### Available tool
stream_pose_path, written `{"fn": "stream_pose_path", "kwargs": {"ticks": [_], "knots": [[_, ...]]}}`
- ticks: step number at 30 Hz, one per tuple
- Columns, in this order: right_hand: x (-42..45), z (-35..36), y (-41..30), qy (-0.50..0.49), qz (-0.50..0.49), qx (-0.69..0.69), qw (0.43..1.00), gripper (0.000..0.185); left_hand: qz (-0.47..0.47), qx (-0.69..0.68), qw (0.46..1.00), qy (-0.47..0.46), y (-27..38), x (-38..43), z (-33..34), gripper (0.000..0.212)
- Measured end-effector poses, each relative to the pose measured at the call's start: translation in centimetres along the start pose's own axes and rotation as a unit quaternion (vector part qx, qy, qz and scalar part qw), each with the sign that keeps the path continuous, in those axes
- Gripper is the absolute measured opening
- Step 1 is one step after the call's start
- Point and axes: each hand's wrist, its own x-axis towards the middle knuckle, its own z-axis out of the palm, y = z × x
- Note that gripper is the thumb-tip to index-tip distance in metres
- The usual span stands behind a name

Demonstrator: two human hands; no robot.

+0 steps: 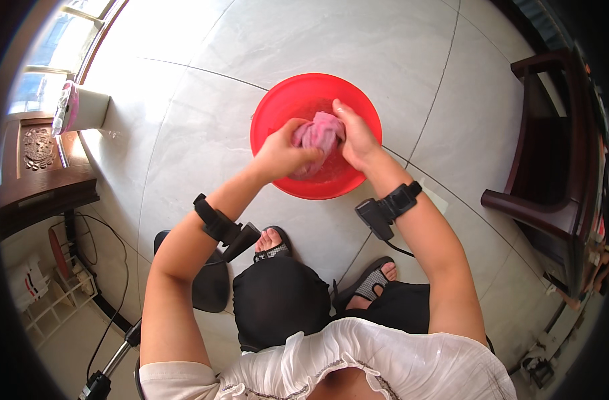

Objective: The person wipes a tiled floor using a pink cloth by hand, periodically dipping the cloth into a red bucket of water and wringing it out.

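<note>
A wet-looking, crumpled pink cloth [320, 134] is bunched between my two hands above a round red plastic basin [279, 105]. My left hand [287, 152] grips the cloth from its left side, with the thumb across the front. On the opposite side, my right hand [357, 132] holds the cloth's right edge. Its thumb points up and away from the cloth, and the other fingers are partly hidden. Water appears to lie in the basin under the cloth, and the basin stands on grey floor tiles [334, 40].
A dark wooden chair [517, 207] stands at right. On the left are a carved wooden cabinet [59, 177], a pale waste bin [92, 107] with a plastic liner and a white wire rack [59, 305]. A dark cable [127, 260] hangs nearby. Black straps with devices [219, 225] circle both forearms.
</note>
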Motion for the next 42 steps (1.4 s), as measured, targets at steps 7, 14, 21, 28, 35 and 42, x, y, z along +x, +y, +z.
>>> {"fn": "stream_pose_path", "kwargs": {"ticks": [7,14,21,28,35,42], "knots": [[-3.8,-1.1,-1.8,-0.176,-0.271,-0.543,0.775,0.106,-0.249,-0.489,0.829,-0.108,1.2,0.5,-2.7,0.035],[-3.0,-1.0,-2.5,-0.136,-0.419,-0.627,0.642,0.066,-0.232,-0.458,0.830,-0.219,1.4,-0.5,-2.5,0.052],[-2.3,-0.5,-2.5,-0.118,-0.444,-0.641,0.615,0.050,-0.146,-0.343,0.894,-0.248,1.9,-0.9,-3.8,0.085],[-2.2,-0.7,-1.5,-0.087,-0.399,-0.689,0.599,0.052,-0.064,0.033,0.977,-0.202,4.8,-1.1,-3.6,0.106],[-2.5,0.0,-0.8,-0.077,-0.294,-0.733,0.609,0.051,0.026,0.199,0.969,-0.146,3.6,-0.9,-1.9,0.102],[-2.2,0.8,-0.2,-0.041,-0.162,-0.677,0.716,0.046,0.126,0.300,0.943,-0.062,0.9,0.0,-0.7,0.091]]}}
